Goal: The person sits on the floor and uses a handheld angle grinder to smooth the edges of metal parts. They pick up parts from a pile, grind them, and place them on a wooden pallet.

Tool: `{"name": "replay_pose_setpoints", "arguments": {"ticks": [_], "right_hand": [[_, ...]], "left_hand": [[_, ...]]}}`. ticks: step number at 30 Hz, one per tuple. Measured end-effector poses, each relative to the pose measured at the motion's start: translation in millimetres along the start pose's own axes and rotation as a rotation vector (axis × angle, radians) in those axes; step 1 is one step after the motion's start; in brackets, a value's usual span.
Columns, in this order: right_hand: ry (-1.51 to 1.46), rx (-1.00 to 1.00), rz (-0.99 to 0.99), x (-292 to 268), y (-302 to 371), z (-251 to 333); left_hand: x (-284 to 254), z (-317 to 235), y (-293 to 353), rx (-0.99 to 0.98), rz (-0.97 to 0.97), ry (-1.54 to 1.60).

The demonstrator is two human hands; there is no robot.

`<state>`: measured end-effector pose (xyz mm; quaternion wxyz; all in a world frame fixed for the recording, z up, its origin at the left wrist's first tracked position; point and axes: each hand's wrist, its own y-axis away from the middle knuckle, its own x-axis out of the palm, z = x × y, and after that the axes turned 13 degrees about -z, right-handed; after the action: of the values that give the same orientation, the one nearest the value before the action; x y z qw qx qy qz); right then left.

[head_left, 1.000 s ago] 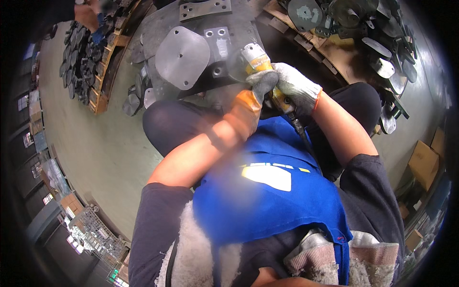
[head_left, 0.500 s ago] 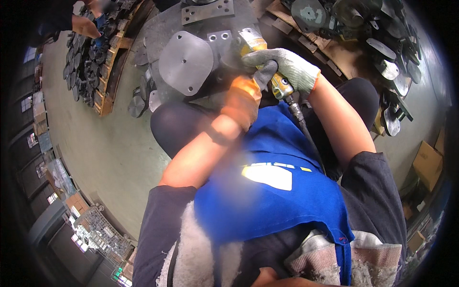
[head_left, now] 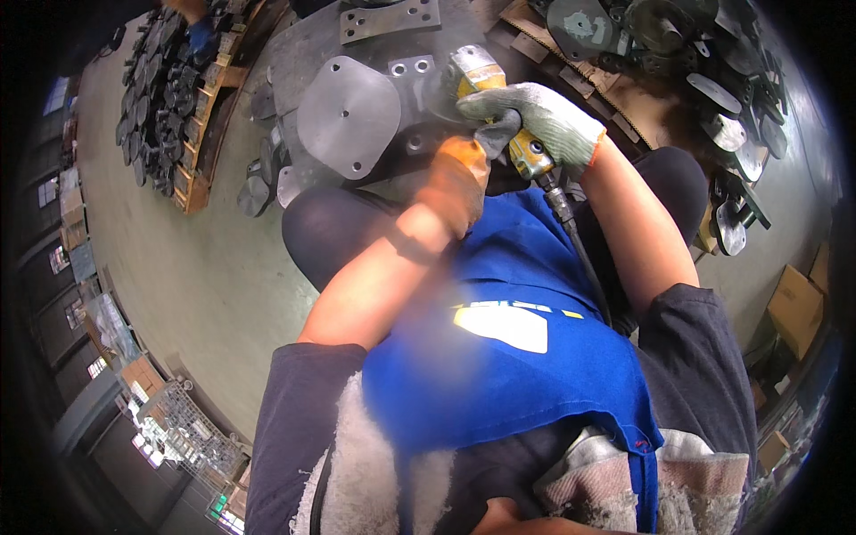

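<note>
My right hand (head_left: pixel 535 120) is clenched around the yellow grinder (head_left: pixel 508 134). Its long axis runs from my lap up toward the grey metal plate (head_left: pixel 348 116), head just right of that plate, hose (head_left: pixel 580 250) trailing back over my blue apron (head_left: pixel 535 357). My left hand (head_left: pixel 455 183), orange-gloved, is blurred just below the tool; I cannot tell its grip.

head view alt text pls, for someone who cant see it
Seen from above, a person in a blue apron holds a yellow hand grinder in the gloved right hand against a grey metal plate, the orange-gloved left hand beside it. Dark metal parts lie around on the floor.
</note>
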<state>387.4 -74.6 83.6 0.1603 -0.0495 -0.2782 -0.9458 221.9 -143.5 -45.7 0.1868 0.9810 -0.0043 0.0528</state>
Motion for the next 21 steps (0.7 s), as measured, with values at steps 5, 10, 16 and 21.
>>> {"name": "replay_pose_setpoints", "arguments": {"ticks": [5,10,16,21], "right_hand": [[-0.092,0.074,0.040,-11.4,-15.3,-17.1],[-0.168,0.184,0.074,-0.8,-11.5,1.1],[-0.190,0.136,0.021,-5.7,-7.7,-6.8],[-0.216,0.078,0.020,-5.1,1.6,-20.6]], "left_hand": [[4.7,-31.0,8.9,0.049,-0.003,-0.088],[-24.1,32.6,-11.7,0.122,0.042,0.022],[5.2,-75.3,20.1,0.053,0.073,-0.329],[15.4,-43.2,29.8,0.044,-0.086,-0.186]]}}
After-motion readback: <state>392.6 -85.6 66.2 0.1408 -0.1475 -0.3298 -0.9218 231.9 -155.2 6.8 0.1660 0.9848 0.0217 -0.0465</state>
